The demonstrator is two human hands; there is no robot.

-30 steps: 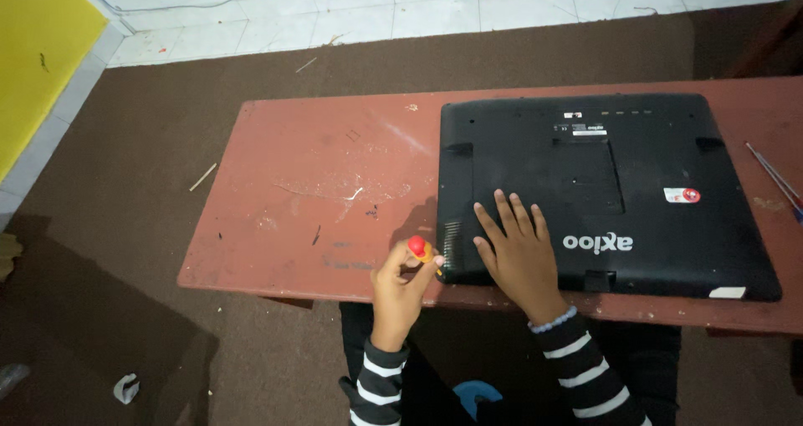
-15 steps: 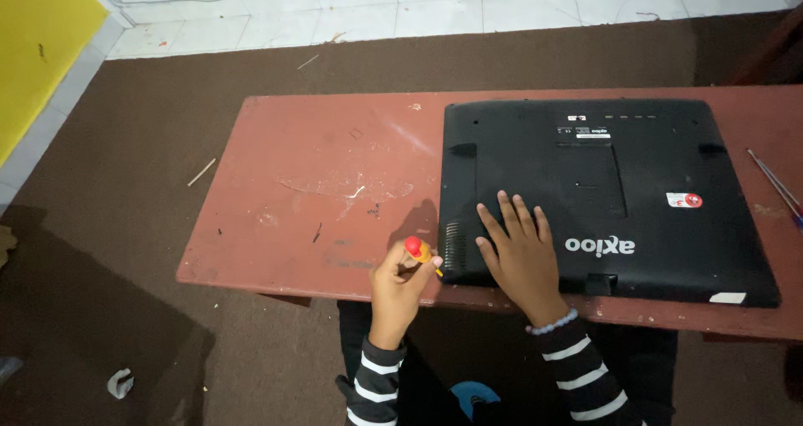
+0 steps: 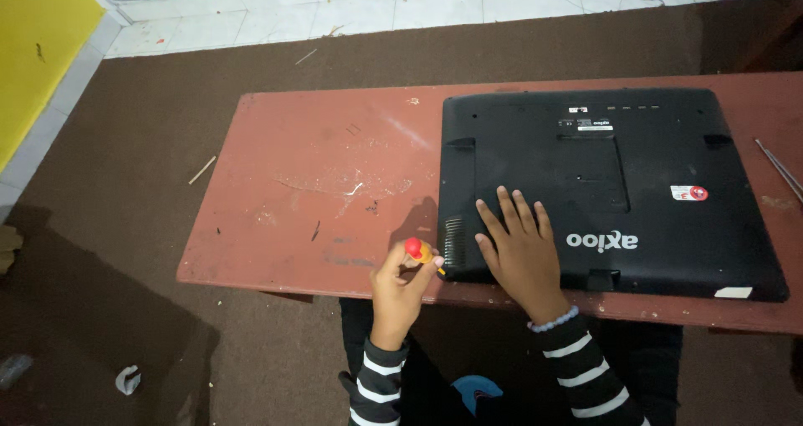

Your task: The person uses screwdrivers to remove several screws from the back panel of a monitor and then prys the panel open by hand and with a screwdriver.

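Left hand [image 3: 400, 282] w/ screwdriver [image 3: 422, 253] edged closer to laptop [image 3: 602, 187] corner.

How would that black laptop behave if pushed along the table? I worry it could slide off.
The laptop lies flat, underside up, so it probably slides stiffly as one slab and won't tip. It looks fairly heavy for its size. The right hand pressing flat on it likely keeps it steady on the scuffed red table.

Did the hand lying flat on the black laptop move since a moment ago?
No. The right hand lies flat on the upturned laptop, beside the corner vent, as before. Only the camera shifted slightly.
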